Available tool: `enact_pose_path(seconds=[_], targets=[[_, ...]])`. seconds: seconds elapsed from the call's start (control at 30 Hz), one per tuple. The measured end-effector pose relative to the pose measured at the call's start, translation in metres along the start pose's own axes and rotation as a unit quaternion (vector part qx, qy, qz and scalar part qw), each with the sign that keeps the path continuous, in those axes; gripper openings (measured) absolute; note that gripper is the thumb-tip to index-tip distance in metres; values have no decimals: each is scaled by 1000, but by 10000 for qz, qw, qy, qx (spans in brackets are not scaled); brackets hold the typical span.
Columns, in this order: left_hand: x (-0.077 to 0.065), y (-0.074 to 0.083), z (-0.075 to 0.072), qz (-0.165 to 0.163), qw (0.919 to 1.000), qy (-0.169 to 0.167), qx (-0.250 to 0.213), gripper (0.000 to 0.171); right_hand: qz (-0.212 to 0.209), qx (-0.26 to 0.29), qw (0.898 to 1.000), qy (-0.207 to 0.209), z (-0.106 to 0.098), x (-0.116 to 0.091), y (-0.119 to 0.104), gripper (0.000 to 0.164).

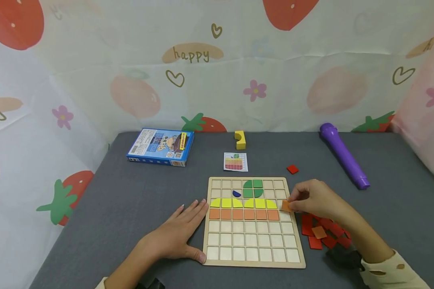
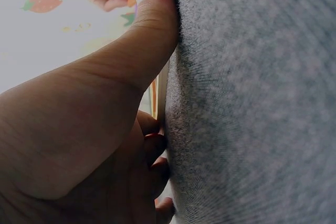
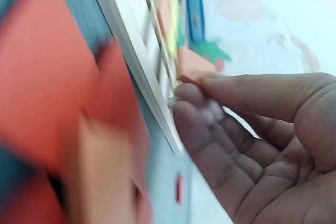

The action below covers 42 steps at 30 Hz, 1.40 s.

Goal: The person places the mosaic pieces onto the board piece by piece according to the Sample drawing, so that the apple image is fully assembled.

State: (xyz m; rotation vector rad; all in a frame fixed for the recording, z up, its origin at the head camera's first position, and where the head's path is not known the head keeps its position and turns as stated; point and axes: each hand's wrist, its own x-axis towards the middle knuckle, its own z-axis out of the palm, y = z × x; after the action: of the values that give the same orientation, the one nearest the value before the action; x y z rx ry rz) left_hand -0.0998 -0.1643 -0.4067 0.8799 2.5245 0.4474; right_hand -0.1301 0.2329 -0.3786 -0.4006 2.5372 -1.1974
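Observation:
A wooden grid board (image 1: 254,263) lies on the grey table, with a row of yellow pieces (image 1: 226,203), a row of orange squares (image 1: 237,214) beneath it and green pieces (image 1: 252,188) near the top. My left hand (image 1: 177,235) rests flat by the board's left edge, its fingers spread and its thumb at the lower corner. Between thumb and fingers, my right hand (image 1: 316,198) pinches an orange square tile (image 3: 193,66), held tilted over the right end of the yellow and orange rows. A small dark blue piece (image 1: 236,194) lies on the board left of the green ones.
Right of the board lies a pile of red tiles (image 1: 307,224) with an orange tile (image 1: 319,232) on top. Behind the board are a pattern card (image 1: 235,162), a yellow block (image 1: 240,140), a blue box (image 1: 160,146), a lone red tile (image 1: 292,169) and a purple microphone-shaped object (image 1: 345,156).

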Motion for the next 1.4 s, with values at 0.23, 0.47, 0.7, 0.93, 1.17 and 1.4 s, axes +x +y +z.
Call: enact_pose_path(seconds=[0.23,0.47,0.7,0.93,1.17,1.4], targets=[[1,0,0,41,10000,12,10,125,-433,457,9976,-296,32,11,-14,6],[0,0,-1,32,10000,-5,-52,124,-815,392,9945,-525,60,25,-38,12],[0,-1,0,-70,9999,-67,62,125,-995,157,9937,-494,87,38,-65,17],[-1,0,0,-7,10000,-5,52,124,-1292,-216,9902,-483,118,51,-83,20],[0,0,1,-53,10000,-68,26,124,-1628,-783,9831,-290,135,60,-94,21],[1,-1,1,-104,9999,-94,22,124,-1655,-1522,9741,-225,141,58,-100,20]])
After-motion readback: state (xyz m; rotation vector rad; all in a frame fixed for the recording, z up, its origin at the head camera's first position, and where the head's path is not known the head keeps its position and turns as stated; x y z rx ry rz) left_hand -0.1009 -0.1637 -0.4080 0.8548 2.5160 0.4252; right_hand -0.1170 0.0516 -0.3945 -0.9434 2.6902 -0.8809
